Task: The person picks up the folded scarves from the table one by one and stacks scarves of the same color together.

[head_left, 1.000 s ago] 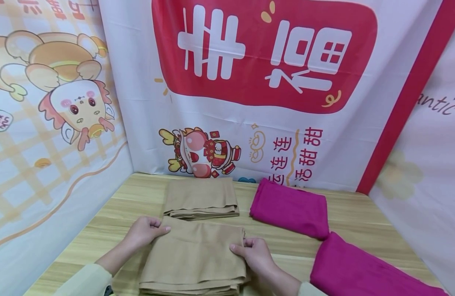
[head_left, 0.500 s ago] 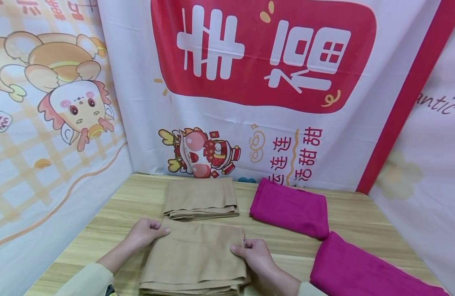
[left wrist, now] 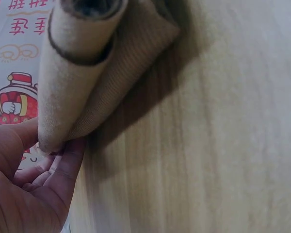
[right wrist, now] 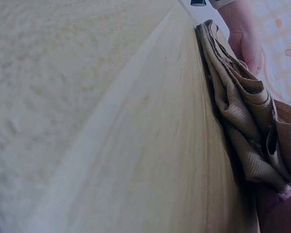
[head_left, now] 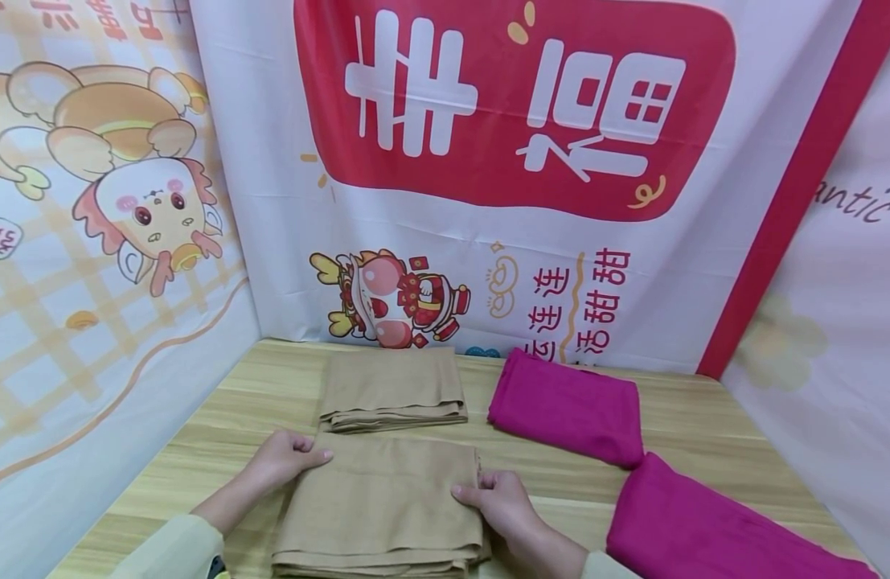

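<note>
I am gripping the near folded tan ribbed cloth (head_left: 379,503) at both far corners as it is lying flat on the pale wood-grain table (head_left: 271,386), directly in front of me. My left hand (head_left: 281,458) is reaching in from the left, thumb on top and fingers curled under the far-left corner; in the left wrist view, fingers (left wrist: 63,170) and thumb are pinching the rolled edge of the cloth (left wrist: 82,73). My right hand (head_left: 495,503) is coming in from the right, fingers curled round the far-right corner, where the stacked layers (right wrist: 247,126) are bunching in the right wrist view.

Just beyond the cloth, a second folded tan cloth (head_left: 392,388) is lying near the printed backdrop (head_left: 517,161). To its right a folded magenta cloth (head_left: 568,406) is resting, and another magenta cloth (head_left: 705,527) is lying near my right forearm.

Against a second ago: both hands are sitting slightly nearer to me, the grip is unchanged, and the cloth is barely shifting.
</note>
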